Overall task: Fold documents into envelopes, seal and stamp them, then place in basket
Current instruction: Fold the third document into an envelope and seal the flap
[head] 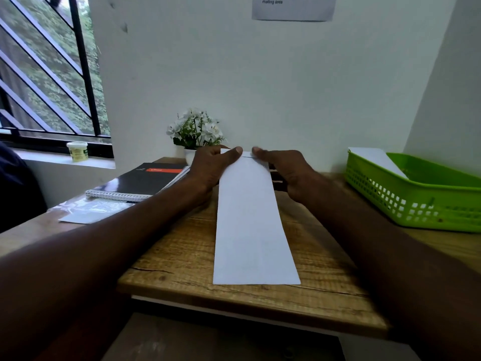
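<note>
A long white envelope [251,225] lies lengthwise on the wooden table [182,256], its near end close to the front edge. At its far end a flap is folded over. My left hand [210,168] grips the far left corner, thumb on top of the flap. My right hand [283,170] holds the far right corner, thumb pressing the flap edge. The green plastic basket [416,201] stands on the right with a white envelope [377,158] leaning inside it.
A black spiral notebook [140,183] and a clear plastic sleeve with white sheets [91,209] lie on the left. A pot of white flowers [195,131] stands against the wall behind my hands. A small jar [77,151] sits on the windowsill.
</note>
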A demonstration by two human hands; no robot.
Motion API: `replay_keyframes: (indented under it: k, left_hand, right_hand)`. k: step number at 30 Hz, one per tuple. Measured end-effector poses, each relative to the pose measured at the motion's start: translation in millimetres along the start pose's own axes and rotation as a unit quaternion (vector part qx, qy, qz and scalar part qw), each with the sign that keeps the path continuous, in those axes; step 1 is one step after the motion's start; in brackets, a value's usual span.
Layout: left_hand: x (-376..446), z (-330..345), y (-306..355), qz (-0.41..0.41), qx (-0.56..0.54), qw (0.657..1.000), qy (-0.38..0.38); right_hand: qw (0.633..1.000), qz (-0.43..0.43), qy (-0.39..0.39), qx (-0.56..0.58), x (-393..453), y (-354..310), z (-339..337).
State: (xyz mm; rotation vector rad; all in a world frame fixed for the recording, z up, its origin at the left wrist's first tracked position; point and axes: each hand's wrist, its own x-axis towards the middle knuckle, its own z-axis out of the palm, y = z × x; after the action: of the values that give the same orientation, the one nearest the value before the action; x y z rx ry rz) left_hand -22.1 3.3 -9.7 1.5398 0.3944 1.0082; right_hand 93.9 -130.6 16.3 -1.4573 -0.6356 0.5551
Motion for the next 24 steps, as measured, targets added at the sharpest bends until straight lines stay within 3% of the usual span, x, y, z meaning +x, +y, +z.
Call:
replay_keyframes:
  k: [5,10,13,17,24]
  left_hand:
    - [3.1,-1.2,0.0,-0.012,-0.011,1.0,-0.006]
    - [4.6,-2.7,5.3,-0.016,-0.002,0.998,0.053]
    - [8.2,-5.1,8.3,-0.023,0.016,0.999,0.022]
    - [12.3,-12.0,5.8,-0.064,0.021,0.994,-0.085]
    - [10.0,-5.1,-2.8,-0.018,0.062,0.995,-0.074]
  right_hand:
    - [0.999,0.004,0.013,0.032,3.5,-0.9,-5.2]
    - [1.0,0.006,-0.004,0.028,5.9,0.5,-11.7]
    - [0.999,-0.01,-0.044,-0.01,3.1,1.3,-6.1]
    - [0.998,-0.022,-0.061,-0.022,1.5,1.3,-0.7]
    - [1.0,-0.007,-0.002,0.003,3.6,1.4,-5.4]
